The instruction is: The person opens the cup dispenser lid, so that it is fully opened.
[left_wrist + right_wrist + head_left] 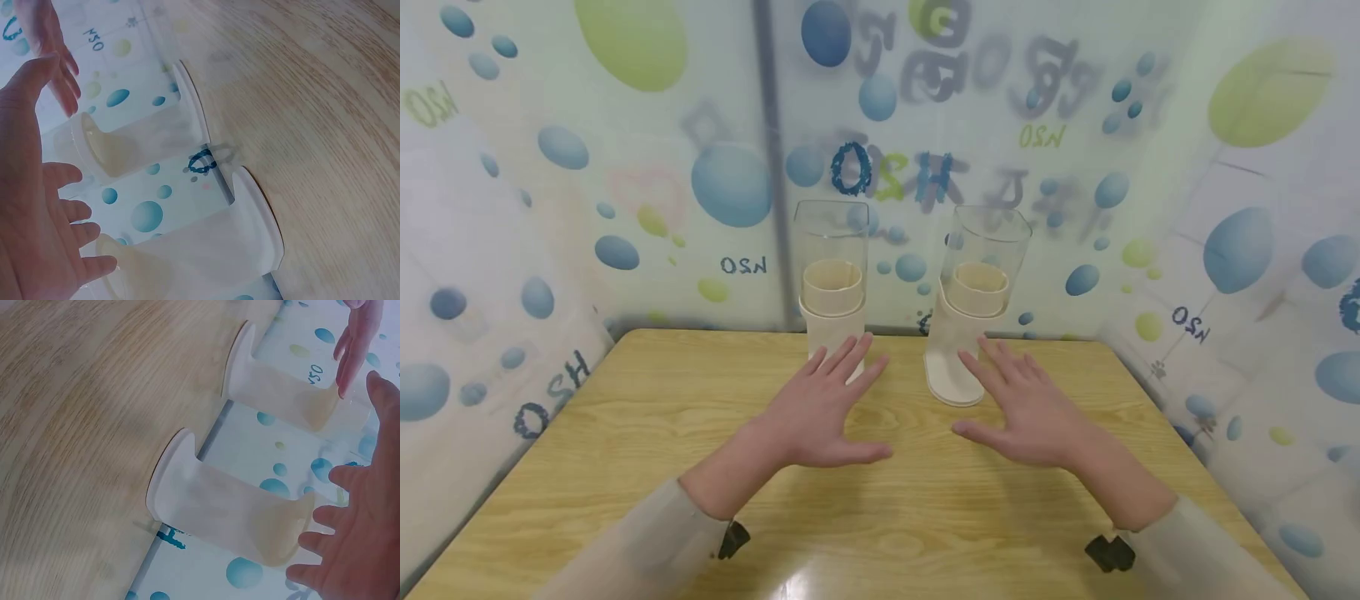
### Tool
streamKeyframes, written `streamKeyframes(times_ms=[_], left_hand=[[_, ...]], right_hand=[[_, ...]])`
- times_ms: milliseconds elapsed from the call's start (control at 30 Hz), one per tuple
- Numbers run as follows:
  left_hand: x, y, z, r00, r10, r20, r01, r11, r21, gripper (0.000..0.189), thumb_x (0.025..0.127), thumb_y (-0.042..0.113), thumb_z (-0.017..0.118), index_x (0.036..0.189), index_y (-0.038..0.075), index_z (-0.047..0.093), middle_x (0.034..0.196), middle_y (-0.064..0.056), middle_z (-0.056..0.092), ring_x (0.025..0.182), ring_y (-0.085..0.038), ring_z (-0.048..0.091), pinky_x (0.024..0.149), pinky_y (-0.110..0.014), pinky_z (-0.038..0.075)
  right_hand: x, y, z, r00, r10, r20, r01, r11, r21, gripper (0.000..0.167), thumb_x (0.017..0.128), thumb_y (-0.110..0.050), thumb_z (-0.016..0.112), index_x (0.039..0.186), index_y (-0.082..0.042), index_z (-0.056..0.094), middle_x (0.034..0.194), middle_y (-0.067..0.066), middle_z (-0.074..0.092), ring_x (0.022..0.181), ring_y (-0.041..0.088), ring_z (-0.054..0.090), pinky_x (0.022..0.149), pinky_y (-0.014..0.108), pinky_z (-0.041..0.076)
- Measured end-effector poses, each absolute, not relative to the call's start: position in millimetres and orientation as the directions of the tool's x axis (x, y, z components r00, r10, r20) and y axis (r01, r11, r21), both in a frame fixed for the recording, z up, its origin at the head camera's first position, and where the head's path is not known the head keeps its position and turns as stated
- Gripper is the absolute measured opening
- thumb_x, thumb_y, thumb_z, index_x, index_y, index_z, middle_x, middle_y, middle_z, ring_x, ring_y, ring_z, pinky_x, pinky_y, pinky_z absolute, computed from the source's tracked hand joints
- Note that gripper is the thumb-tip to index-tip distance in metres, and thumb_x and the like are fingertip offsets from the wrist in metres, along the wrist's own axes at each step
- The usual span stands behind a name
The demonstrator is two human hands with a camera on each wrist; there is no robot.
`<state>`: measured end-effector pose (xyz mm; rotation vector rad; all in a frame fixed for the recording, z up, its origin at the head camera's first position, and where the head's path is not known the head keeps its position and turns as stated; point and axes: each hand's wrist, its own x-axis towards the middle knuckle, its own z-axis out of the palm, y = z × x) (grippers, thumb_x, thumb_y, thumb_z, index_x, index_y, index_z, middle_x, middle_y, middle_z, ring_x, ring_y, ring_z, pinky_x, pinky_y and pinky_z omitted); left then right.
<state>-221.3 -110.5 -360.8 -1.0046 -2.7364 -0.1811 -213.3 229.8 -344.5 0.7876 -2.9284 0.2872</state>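
Two cream dispenser-like stands, each with a clear tube on top, stand upright side by side near the table's back edge. My left hand (816,412) is spread in front of the left stand (835,329), hiding its foot in the head view. In front of the right stand (955,375) is my right hand (1033,417), its fingers straight and apart, overlapping part of the foot. Both palms face down and away, holding nothing. The left wrist view shows the left stand (206,250) beyond the left fingertips; the right wrist view shows the right stand (219,500) beyond the right ones.
The wood-grain table (895,533) spreads under both arms. Patterned curtains (655,183) with blue and green dots enclose the back and both sides, close behind the stands. Black pieces (733,540) sit at the sleeve cuffs.
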Motion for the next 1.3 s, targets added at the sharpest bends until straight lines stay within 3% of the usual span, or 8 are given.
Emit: streamKeyframes(times_ms=[233,500,833,1067,1300], left_hand=[[-225,-106,-359,-0.735,0.618,0.280,0.662,0.743,0.099,0.106,0.094,0.077,0.067,0.174,0.015,0.034,0.183,-0.017,0.023,0.167,-0.041,0.031,0.125,-0.065,0.042],[-238,-87,-346,-0.734,0.602,0.313,0.676,0.690,0.258,0.091,0.100,0.062,0.070,0.170,0.012,0.040,0.178,-0.015,0.035,0.158,-0.038,0.046,0.117,-0.060,0.052],[-271,-43,-324,-0.776,0.570,0.269,0.629,0.668,0.399,0.091,0.102,0.062,0.069,0.173,0.016,0.035,0.177,-0.009,0.037,0.158,-0.032,0.047,0.119,-0.057,0.051],[-306,-15,-320,-0.809,0.535,0.246,0.573,0.622,0.534,0.103,0.102,0.064,0.069,0.178,0.019,0.016,0.180,-0.012,0.026,0.158,-0.033,0.046,0.124,-0.057,0.046],[-340,2,-316,-0.844,0.478,0.242,0.499,0.539,0.678,0.122,0.095,0.063,0.078,0.178,0.017,0.001,0.185,-0.012,0.015,0.168,-0.034,0.028,0.132,-0.057,0.034]], right_hand=[[-215,241,-336,-0.891,-0.418,0.176,-0.448,0.871,-0.201,0.093,0.104,-0.068,0.063,0.174,-0.016,0.031,0.177,0.023,0.033,0.153,0.053,0.046,0.115,0.072,0.046],[-224,253,-312,-0.923,-0.245,0.297,-0.343,0.875,-0.341,0.083,0.108,-0.055,0.064,0.171,-0.011,0.034,0.168,0.027,0.039,0.131,0.053,0.063,0.099,0.070,0.055],[-259,255,-274,-0.854,-0.144,0.500,-0.408,0.782,-0.471,0.087,0.104,-0.041,0.075,0.171,-0.007,0.031,0.169,0.029,0.033,0.151,0.051,0.046,0.119,0.070,0.042],[-282,239,-251,-0.835,-0.142,0.532,-0.430,0.772,-0.468,0.087,0.103,-0.047,0.074,0.173,-0.017,0.034,0.179,0.019,0.023,0.164,0.043,0.028,0.122,0.076,0.033],[-305,226,-243,-0.822,-0.150,0.549,-0.447,0.767,-0.460,0.078,0.102,-0.047,0.075,0.168,-0.018,0.045,0.181,0.015,0.024,0.168,0.039,0.025,0.126,0.074,0.032]])
